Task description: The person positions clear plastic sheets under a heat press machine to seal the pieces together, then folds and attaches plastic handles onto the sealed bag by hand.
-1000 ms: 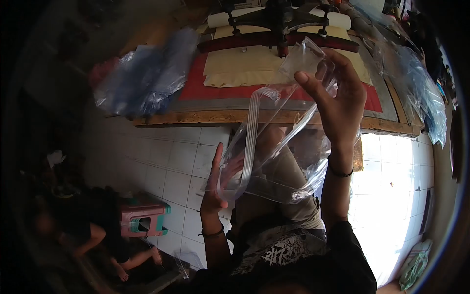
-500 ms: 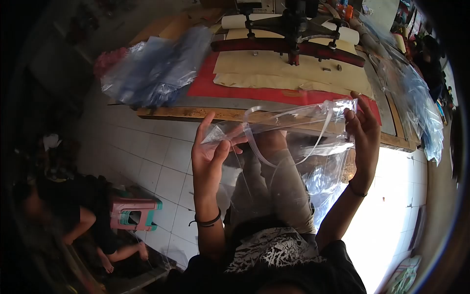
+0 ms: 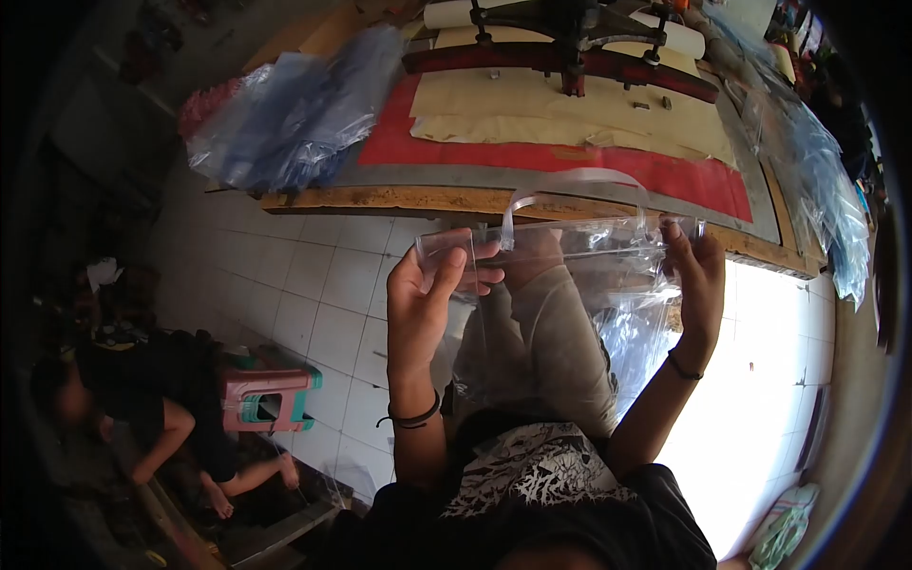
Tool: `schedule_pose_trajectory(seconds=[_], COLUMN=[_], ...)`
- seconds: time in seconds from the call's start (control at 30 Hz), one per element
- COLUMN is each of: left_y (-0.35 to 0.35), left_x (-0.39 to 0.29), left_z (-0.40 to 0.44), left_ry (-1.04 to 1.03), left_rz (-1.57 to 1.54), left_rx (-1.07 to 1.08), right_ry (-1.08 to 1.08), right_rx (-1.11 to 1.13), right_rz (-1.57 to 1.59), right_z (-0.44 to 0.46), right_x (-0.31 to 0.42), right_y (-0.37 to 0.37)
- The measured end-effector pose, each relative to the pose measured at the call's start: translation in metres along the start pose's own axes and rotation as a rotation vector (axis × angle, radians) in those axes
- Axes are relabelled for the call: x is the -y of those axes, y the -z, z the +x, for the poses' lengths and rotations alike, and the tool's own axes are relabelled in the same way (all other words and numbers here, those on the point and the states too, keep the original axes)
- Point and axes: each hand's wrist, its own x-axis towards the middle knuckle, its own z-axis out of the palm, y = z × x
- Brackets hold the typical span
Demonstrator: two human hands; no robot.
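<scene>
Stretched between my hands over my lap is a clear plastic bag [image 3: 589, 242] with a clear strap handle [image 3: 575, 178] arching up from its top edge. My left hand [image 3: 427, 294] grips the bag's left top corner, thumb in front and fingers behind the film. At the opposite corner, my right hand [image 3: 696, 275] pinches the top edge between thumb and fingers. The bag's lower part hangs over my legs and is hard to make out through the clear film.
Ahead stands a wooden-edged table [image 3: 380, 199] with a red sheet [image 3: 456, 152], cream paper [image 3: 541, 109] and a dark metal press [image 3: 570, 62]. Piles of plastic film [image 3: 294, 119] lie on it. At lower left, a person [image 3: 161, 399] sits near a pink-and-green stool [image 3: 271, 397].
The bag's top edge has been pulled straighter and lowered slightly. Its strap has flipped from hanging down to arching upward. My hands have moved a little closer together.
</scene>
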Motion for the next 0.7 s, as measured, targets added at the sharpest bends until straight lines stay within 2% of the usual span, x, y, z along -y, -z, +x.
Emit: schedule_pose_trajectory(seconds=[0.13,0.3,0.7], left_y=[0.002,0.0,0.001], left_x=[0.008,0.012,0.012], left_z=[0.001,0.001,0.0], left_ry=[0.035,-0.026,0.022], left_rz=[0.046,0.065,0.067], left_rx=[-0.059,-0.097,-0.112], right_ry=[-0.009,0.067,0.052], right_rx=[-0.018,0.078,0.03], right_rz=[0.019,0.185,0.22], right_z=[-0.003,-0.002,-0.002], right_x=[0.0,0.001,-0.006], right_y=[-0.004,-0.008,-0.011])
